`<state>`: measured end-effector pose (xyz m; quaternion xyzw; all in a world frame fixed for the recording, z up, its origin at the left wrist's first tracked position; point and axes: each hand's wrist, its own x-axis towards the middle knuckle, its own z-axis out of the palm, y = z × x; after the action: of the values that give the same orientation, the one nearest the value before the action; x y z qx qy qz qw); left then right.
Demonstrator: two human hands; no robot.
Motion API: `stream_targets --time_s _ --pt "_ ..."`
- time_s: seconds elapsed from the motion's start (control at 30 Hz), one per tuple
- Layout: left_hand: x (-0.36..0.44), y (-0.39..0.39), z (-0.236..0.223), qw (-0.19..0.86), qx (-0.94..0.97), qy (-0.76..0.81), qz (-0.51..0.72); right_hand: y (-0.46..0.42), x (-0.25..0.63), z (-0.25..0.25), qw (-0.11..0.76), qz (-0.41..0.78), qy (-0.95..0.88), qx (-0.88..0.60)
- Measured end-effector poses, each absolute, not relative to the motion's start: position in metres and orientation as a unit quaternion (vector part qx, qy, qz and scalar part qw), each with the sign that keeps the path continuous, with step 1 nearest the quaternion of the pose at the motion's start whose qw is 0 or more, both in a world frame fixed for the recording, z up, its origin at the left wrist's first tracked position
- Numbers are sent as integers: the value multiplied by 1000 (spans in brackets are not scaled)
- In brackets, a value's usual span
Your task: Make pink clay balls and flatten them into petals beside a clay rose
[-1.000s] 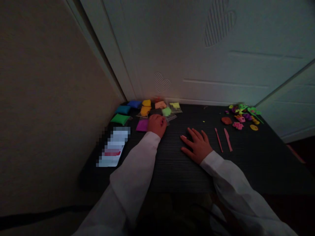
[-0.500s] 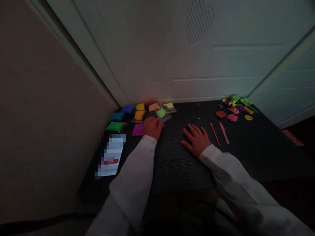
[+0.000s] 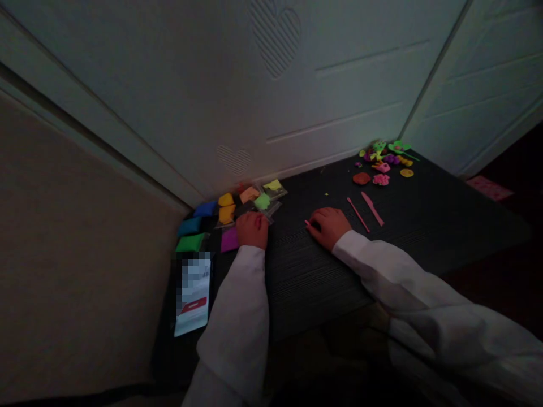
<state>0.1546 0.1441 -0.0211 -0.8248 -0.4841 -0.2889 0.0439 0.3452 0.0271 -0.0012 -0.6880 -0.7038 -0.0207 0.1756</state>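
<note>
Head view: hands [image 3: 251,230] [image 3: 331,226] apart, grip unclear; pink stick [image 3: 358,215] slants, far end leftward.

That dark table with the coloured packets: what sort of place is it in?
Probably a room in a home, perhaps a craft corner. The dark table stands close against white panels with heart patterns, and on it lie coloured packets and a pink knife-shaped tool.
</note>
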Motion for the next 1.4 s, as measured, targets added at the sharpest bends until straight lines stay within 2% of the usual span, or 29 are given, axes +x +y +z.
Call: stream_targets --time_s 0.37,1.4 --pt "153 145 -22 37 -820 -486 -300 20 340 4 167 14 -759 -629" --pt "154 145 -21 34 -816 -484 -313 19 337 3 150 -6 -742 -653"
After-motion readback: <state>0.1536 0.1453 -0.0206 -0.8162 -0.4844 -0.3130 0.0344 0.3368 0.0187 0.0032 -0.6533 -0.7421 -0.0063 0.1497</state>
